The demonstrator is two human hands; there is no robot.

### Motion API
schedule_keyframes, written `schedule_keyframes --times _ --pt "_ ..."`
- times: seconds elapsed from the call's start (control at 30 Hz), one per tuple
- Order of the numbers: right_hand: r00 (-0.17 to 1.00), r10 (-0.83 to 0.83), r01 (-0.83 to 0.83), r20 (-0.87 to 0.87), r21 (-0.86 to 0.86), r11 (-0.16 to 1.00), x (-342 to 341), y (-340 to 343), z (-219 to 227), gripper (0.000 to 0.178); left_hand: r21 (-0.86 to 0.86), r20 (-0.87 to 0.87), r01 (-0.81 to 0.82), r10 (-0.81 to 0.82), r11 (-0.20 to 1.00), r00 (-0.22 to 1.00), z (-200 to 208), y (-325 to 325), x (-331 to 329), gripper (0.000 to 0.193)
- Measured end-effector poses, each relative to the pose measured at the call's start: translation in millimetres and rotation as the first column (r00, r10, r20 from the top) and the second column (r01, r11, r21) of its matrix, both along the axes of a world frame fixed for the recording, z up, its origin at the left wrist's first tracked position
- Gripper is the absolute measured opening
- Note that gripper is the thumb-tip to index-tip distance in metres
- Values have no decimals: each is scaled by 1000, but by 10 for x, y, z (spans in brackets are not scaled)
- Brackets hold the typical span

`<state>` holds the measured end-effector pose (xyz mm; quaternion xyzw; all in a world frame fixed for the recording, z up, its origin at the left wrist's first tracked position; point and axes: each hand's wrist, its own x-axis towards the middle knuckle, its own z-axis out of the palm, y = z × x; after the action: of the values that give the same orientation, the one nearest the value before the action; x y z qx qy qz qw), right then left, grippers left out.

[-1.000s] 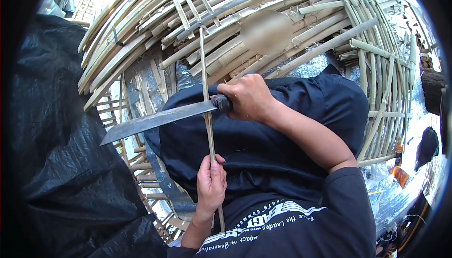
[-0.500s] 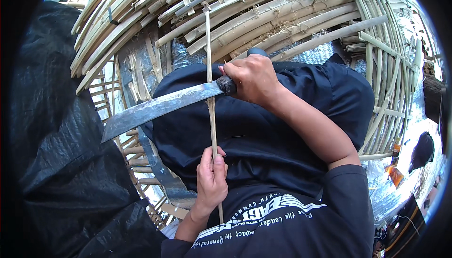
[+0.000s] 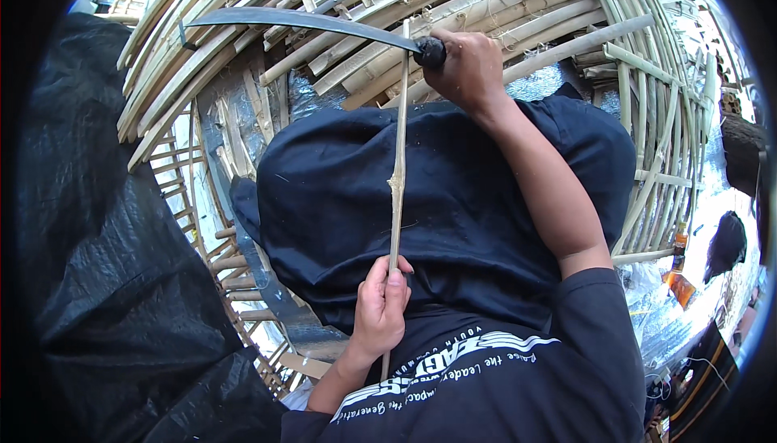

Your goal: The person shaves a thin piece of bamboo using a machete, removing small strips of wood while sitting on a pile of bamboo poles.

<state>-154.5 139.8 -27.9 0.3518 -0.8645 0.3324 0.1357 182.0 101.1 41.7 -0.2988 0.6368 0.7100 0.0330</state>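
A long thin bamboo strip (image 3: 399,152) stands lengthwise over my lap, with a rough knot near its middle. My left hand (image 3: 381,305) pinches its lower part between thumb and fingers, close to my shirt. My right hand (image 3: 469,71) is wrapped round the dark handle of a machete (image 3: 316,22), beyond my knees. The long blade points left over the bamboo pile, and its base by the handle meets the strip near the strip's far end. I cannot tell whether the edge bites into it.
Split bamboo poles (image 3: 469,30) lie heaped ahead. A bamboo lattice (image 3: 655,111) stands on the right, near an amber bottle (image 3: 680,257) on silvery sheeting. Black plastic sheeting (image 3: 121,241) covers the left side. Bamboo slats (image 3: 231,263) show beside my left leg.
My right hand and the machete have moved away from me along the strip, toward its far end. The strip has shifted right, and its knot now shows. My left hand keeps its pinch.
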Motion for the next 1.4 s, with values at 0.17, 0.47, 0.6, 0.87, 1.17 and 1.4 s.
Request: schedule_keyframes --times 0.17,0.47,0.6,0.87,1.17,1.4 --pt "979 186 -168 84 -184 968 411 -68 36 11 157 -78 -111 125 981 989 128 -143 -73 29" --pt "996 -85 86 -7 16 996 -230 20 -21 19 -23 -67 -35 33 999 997 106 -29 155 26" --pt "927 -371 363 52 111 925 -621 279 -32 26 17 -107 -75 77 997 991 206 -93 42 27" --pt "943 -198 235 267 -112 966 -412 182 61 35 342 -77 -119 154 932 985 176 -571 -141 34" --pt "960 66 -61 273 -25 998 34 39 112 20 493 -102 -140 217 858 971 54 -630 -461 41" --pt "939 172 -174 299 -19 985 219 -31 169 27 194 -52 -173 187 966 981 62 -557 -705 42"
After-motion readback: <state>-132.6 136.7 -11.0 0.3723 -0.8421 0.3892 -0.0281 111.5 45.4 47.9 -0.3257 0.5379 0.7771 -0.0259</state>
